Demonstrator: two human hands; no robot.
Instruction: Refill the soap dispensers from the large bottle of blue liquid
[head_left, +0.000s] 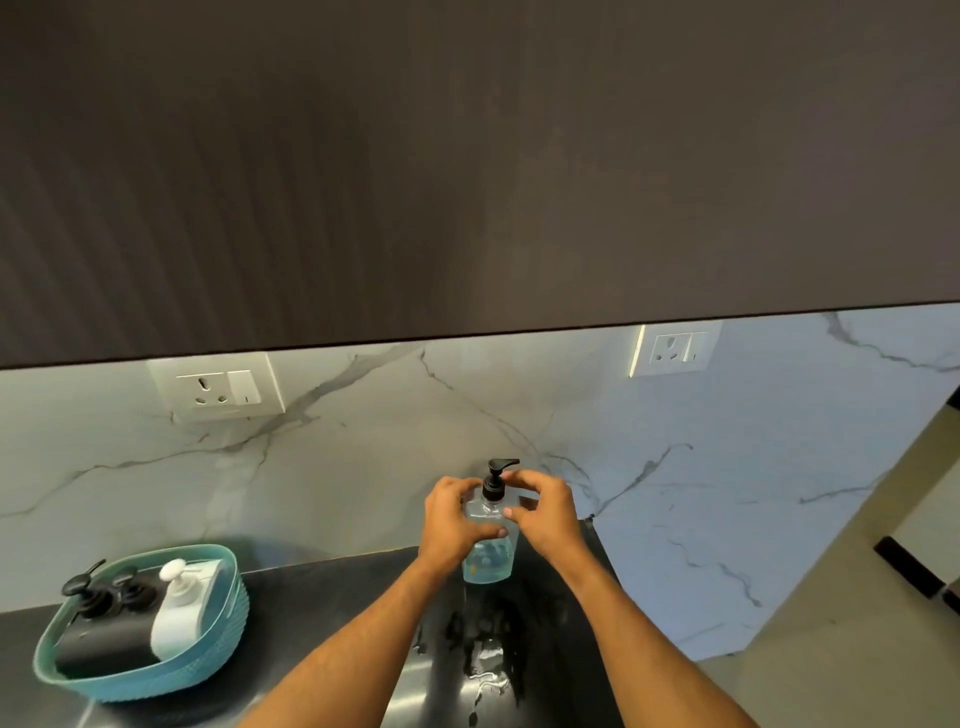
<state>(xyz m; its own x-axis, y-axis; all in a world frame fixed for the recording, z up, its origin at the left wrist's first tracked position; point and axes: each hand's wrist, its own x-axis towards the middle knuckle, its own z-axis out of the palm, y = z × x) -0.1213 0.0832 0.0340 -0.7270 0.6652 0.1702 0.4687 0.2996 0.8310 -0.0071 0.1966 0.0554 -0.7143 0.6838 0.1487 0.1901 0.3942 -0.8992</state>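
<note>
A clear soap dispenser (488, 564) with a black pump head (496, 478) stands upright on the black countertop (337, 597) near the marble wall. Pale blue liquid fills its lower part. My left hand (449, 519) wraps the dispenser's body from the left. My right hand (543, 512) is at its shoulder and neck on the right, fingers curled by the pump collar. The large bottle of blue liquid is not in view.
A teal basket (228, 639) at the left holds black pump dispensers (98, 644) and a white one (176, 618). Wet splashes (488, 654) lie on the counter in front of the dispenser. Wall sockets (218, 387) sit under a dark overhead cabinet (467, 156). The counter ends at the right.
</note>
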